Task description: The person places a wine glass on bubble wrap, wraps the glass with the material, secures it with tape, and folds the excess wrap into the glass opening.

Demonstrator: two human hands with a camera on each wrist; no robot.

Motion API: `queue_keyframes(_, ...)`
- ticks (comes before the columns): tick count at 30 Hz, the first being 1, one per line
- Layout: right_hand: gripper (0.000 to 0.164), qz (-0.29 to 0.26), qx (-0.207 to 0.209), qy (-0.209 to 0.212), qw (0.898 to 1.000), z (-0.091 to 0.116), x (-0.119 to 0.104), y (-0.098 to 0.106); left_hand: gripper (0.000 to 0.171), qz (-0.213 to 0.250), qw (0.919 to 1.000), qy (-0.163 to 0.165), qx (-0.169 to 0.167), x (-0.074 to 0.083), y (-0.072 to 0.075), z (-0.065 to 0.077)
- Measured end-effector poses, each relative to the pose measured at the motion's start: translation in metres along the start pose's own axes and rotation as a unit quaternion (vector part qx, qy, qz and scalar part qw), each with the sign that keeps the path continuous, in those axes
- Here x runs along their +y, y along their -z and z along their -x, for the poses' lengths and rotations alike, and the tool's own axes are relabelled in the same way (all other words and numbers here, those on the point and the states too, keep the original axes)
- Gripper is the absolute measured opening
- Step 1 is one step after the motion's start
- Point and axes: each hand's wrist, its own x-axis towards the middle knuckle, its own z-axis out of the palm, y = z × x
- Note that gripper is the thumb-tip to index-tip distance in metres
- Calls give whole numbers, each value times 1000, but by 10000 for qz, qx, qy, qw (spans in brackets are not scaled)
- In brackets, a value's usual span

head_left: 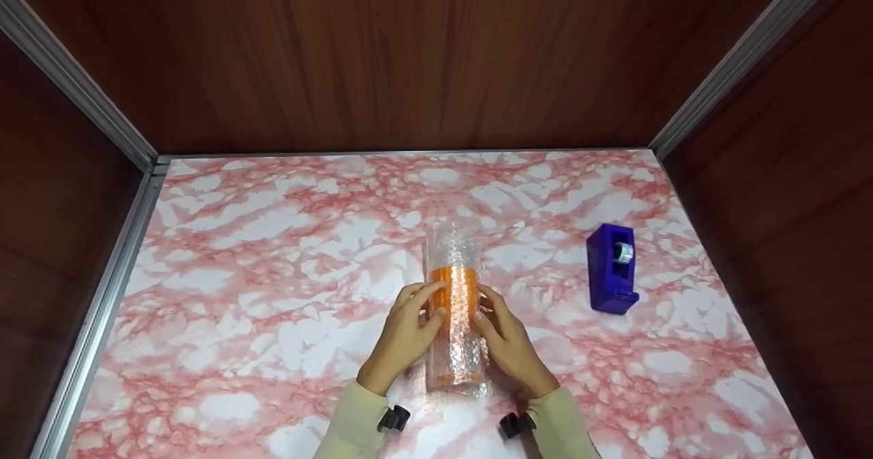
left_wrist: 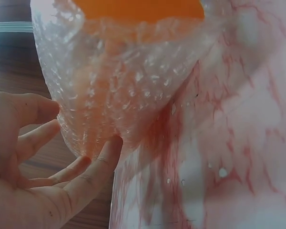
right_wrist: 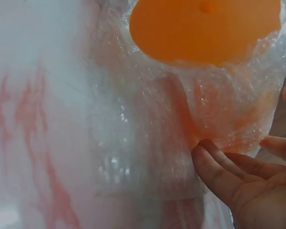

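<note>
A roll of clear bubble wrap (head_left: 455, 244) lies lengthwise on the table, wound around an orange cylinder-shaped object (head_left: 464, 295). In the right wrist view the object's rounded orange end (right_wrist: 200, 38) shows at the opening of the wrap, with a small dimple in it. My left hand (head_left: 408, 329) holds the roll from the left, thumb on top and fingers at its side. From the right, my right hand (head_left: 508, 339) grips it in the same way. A loose flap of wrap (right_wrist: 133, 152) hangs beside the right fingertips. The wrap covers most of the orange object.
A purple tape dispenser (head_left: 609, 268) with a roll of clear tape (head_left: 623, 252) stands to the right on the red-and-white marbled table (head_left: 273, 254). Dark wood panels (head_left: 409, 56) and metal rails (head_left: 95, 309) border the table at the back and sides.
</note>
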Motion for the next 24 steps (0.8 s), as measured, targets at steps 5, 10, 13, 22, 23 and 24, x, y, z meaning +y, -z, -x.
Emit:
queue_keyframes(5, 45, 115, 131, 44, 9998, 0, -1, -1, 39, 30, 10000, -1, 51, -1, -1, 1)
queue_keyframes(10, 42, 155, 466, 335, 9982, -1, 21, -4, 38, 229, 9997, 76, 23, -4, -2, 1)
queue_keyframes(13, 43, 300, 507, 428, 9973, -1, 38, -3, 39, 228, 9996, 142, -32, -3, -3, 1)
queue_keyframes(22, 48, 626, 293, 176, 9975, 6, 42, 2, 38, 44, 9997, -90, -226, -2, -2, 0)
queue_keyframes(23, 49, 619, 270, 136, 9976, 6, 42, 2, 37, 66, 9997, -97, -220, -2, -2, -1)
queue_keyframes(24, 50, 571, 247, 88, 9980, 7, 41, 1, 36, 101, 9996, -95, -225, -2, -2, -1)
